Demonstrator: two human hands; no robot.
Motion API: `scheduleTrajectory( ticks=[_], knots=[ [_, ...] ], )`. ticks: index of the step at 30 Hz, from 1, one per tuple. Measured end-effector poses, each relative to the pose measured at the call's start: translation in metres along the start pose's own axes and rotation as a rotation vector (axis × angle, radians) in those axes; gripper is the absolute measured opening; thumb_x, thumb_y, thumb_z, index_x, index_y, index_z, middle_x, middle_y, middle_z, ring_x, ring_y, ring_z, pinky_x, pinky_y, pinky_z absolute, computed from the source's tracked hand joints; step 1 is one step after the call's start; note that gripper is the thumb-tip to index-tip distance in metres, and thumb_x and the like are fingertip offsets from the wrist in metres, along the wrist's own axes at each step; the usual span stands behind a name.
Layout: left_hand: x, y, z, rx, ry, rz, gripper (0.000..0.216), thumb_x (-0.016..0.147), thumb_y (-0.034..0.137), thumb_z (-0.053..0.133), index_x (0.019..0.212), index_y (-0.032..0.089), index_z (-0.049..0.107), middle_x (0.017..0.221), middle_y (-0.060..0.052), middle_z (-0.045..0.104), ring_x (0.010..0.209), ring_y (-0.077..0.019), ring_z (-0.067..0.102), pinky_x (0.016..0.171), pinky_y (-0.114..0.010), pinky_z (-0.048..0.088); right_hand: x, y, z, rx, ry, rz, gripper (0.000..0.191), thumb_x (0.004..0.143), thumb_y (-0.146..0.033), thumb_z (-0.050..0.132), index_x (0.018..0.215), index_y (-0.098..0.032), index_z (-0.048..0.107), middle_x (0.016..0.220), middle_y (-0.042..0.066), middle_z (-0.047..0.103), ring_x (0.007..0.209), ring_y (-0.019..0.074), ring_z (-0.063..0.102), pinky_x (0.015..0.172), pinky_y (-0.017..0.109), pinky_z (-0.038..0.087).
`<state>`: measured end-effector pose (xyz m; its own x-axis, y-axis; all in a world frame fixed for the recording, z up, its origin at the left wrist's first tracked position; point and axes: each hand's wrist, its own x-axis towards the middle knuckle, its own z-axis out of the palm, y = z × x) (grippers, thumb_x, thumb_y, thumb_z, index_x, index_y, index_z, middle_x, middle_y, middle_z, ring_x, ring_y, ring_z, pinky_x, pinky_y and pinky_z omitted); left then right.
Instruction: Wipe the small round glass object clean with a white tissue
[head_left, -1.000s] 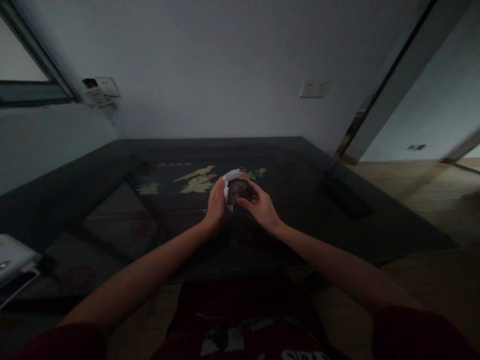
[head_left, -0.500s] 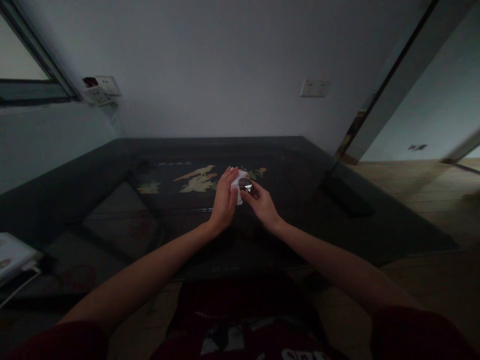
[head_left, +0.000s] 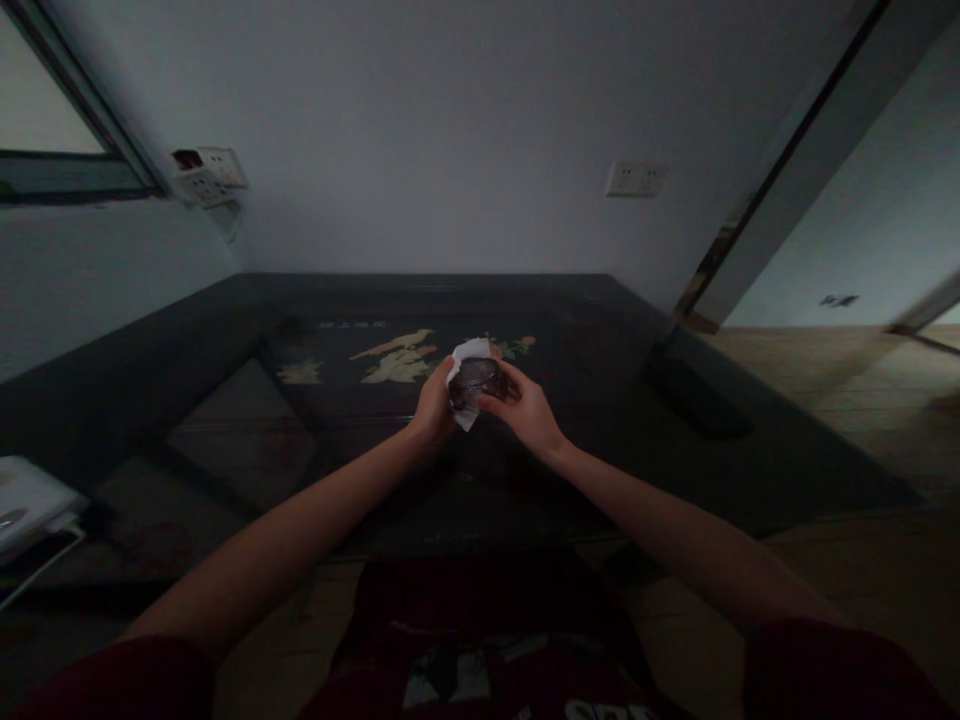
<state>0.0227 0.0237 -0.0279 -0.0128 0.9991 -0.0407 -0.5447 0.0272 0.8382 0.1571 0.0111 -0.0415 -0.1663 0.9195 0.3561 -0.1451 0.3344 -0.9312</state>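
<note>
Dark sunglasses (head_left: 477, 376) are held over the tabletop, one tinted lens facing me. Behind that lens lies a white tissue (head_left: 471, 349), its edges sticking out above and below. My left hand (head_left: 433, 405) is closed on the tissue from the left side, with most of its fingers hidden behind it. From the right, my right hand (head_left: 529, 408) grips the sunglasses, its thumb near the lower edge of the lens. The dim light hides the finer shape of the frame.
The dark glass-topped table (head_left: 585, 440) reaches back to the wall and carries a bird-and-flower picture (head_left: 397, 358). A black flat object (head_left: 701, 395) lies at the right. At the left edge is a white device (head_left: 34, 505) with a cable (head_left: 45, 565).
My left hand has shifted slightly left and down and turned, so its fingers now go behind the tissue. The lens now shows larger against the tissue. My right hand has barely moved.
</note>
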Motion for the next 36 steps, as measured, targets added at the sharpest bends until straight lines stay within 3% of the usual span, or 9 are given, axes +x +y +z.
scheduleTrajectory(
  ticks=[4,9,15,19,24,29,36],
  knots=[
    [-0.002,0.006,0.005,-0.180,-0.171,-0.245,0.031,0.090,0.029,0.042,0.092,0.011,0.067,0.079,-0.008,0.071,0.076,-0.0204,0.067,0.077,-0.032,0.052,0.006,0.000,-0.005,-0.004,-0.053,0.000,0.074,0.058,-0.039,0.084,0.122,-0.024,0.049,0.118,0.009,0.064,0.109,0.0253,0.063,0.101,0.045,0.047],
    [-0.007,0.009,0.010,-0.213,-0.225,-0.311,0.035,0.091,0.024,0.037,0.103,0.010,0.066,0.080,-0.008,0.073,0.081,-0.0214,0.068,0.083,-0.035,0.052,0.013,0.001,-0.012,-0.023,-0.094,-0.022,0.065,0.060,-0.042,0.082,0.114,-0.025,0.048,0.114,0.008,0.064,0.107,0.0233,0.064,0.098,0.042,0.048],
    [-0.005,0.005,0.013,-0.270,-0.190,-0.278,0.034,0.093,0.020,0.034,0.094,0.012,0.067,0.084,-0.009,0.073,0.089,-0.0218,0.068,0.092,-0.036,0.050,0.018,-0.003,-0.022,-0.165,-0.018,-0.067,0.060,0.065,-0.047,0.078,0.116,-0.023,0.055,0.115,0.009,0.064,0.107,0.0244,0.062,0.096,0.044,0.048],
    [-0.004,0.003,0.009,-0.265,-0.099,-0.304,0.032,0.095,0.019,0.034,0.097,0.012,0.065,0.083,-0.008,0.073,0.088,-0.0209,0.069,0.093,-0.036,0.050,0.020,-0.001,-0.029,-0.321,0.061,-0.117,0.057,0.066,-0.053,0.075,0.113,-0.024,0.062,0.124,0.011,0.055,0.115,0.0261,0.055,0.093,0.043,0.051],
    [-0.001,0.001,0.007,-0.279,0.001,-0.314,0.032,0.097,0.020,0.034,0.100,0.010,0.064,0.079,-0.007,0.072,0.077,-0.0176,0.069,0.089,-0.032,0.051,0.019,0.004,-0.027,-0.304,0.160,-0.082,0.061,0.065,-0.049,0.077,0.116,-0.022,0.059,0.117,0.011,0.058,0.100,0.0240,0.062,0.086,0.043,0.055],
    [-0.002,-0.001,0.008,-0.281,0.033,-0.281,0.029,0.097,0.019,0.036,0.098,0.009,0.063,0.073,-0.005,0.070,0.067,-0.0139,0.066,0.079,-0.027,0.053,0.017,0.011,-0.023,-0.300,0.125,-0.068,0.055,0.074,-0.051,0.069,0.118,-0.019,0.059,0.121,0.013,0.061,0.107,0.0255,0.062,0.097,0.046,0.049],
    [-0.007,-0.001,0.010,-0.262,0.048,-0.238,0.028,0.096,0.019,0.039,0.087,0.012,0.064,0.071,-0.003,0.069,0.062,-0.0124,0.063,0.073,-0.025,0.052,0.016,0.021,-0.020,-0.370,0.062,-0.090,0.083,0.070,-0.049,0.075,0.140,-0.022,0.040,0.139,0.015,0.049,0.129,0.0305,0.046,0.108,0.051,0.037]
  ],
)
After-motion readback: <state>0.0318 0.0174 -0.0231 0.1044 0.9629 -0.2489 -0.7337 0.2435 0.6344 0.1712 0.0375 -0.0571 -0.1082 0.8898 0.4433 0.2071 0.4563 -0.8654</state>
